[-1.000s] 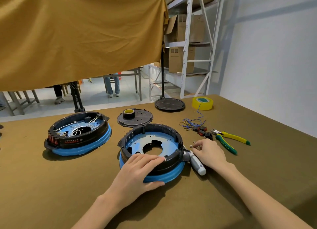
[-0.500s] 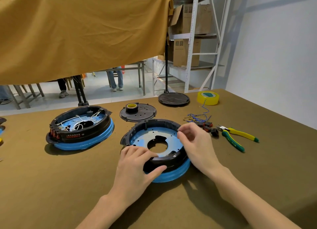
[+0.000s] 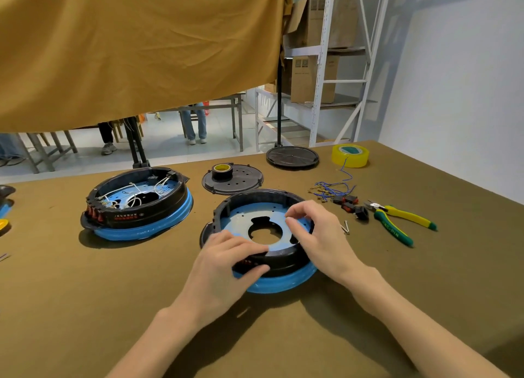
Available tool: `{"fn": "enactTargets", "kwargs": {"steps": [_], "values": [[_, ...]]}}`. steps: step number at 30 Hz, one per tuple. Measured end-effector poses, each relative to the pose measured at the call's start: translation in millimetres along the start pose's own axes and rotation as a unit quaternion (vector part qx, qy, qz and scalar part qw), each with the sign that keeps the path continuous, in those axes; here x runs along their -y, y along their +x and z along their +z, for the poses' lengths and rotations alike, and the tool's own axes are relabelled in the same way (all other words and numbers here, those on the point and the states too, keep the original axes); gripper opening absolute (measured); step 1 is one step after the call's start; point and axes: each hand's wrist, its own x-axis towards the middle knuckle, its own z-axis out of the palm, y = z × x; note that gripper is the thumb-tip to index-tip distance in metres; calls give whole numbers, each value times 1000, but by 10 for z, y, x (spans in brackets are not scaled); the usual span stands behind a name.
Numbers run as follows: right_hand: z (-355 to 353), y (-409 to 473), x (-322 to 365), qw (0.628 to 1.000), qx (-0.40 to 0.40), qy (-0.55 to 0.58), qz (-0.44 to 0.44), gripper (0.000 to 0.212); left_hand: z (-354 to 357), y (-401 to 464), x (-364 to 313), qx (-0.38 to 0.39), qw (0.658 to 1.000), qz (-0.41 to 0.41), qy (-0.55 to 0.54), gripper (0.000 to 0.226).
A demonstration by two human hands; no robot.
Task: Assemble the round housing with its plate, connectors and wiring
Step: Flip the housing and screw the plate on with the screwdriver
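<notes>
Brown table [image 3: 85, 306], round housing [image 3: 255, 200] open-side up

Hardly any lettering legible

The pliers [image 3: 398, 224], at 3 o'clock from the near housing [image 3: 280, 270], carry pale lettering along the green handle, too small to read. The second housing [image 3: 136, 216], at 9 o'clock, bears a row of red characters on its black wall, unreadable. Boxes [image 3: 312, 77] on the shelf show small printed marks, illegible.

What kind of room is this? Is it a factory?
Probably a small workshop or assembly room: metal shelves with cardboard boxes, a workbench with pliers, and round housings being built.
</notes>
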Motion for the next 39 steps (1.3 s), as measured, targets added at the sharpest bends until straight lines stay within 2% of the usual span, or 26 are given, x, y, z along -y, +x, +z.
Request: {"fn": "enactTargets", "kwargs": {"steps": [3, 9, 15, 23, 29, 39], "values": [[129, -173, 100, 998, -17, 51, -41, 9, 93, 3, -164, -9, 1000, 5, -26, 46], [142, -283, 44, 994, -44, 97, -23, 14, -82, -64, 28, -19, 1000, -6, -18, 35], [303, -363, 60, 994, -43, 67, -73, 11, 12, -12, -51, -29, 999, -18, 0, 46], [204, -344, -28, 995, -33, 84, -44, 9, -51, -88, 102, -7, 999, -22, -42, 34], [231, -390, 7, 992, -26, 94, -81, 9, 66, -40, -26, -22, 1000, -16, -8, 37], [166, -403, -31, 992, -20, 103, -67, 11, 112, -71, -51, -35, 999, -23, -16, 37]]}}
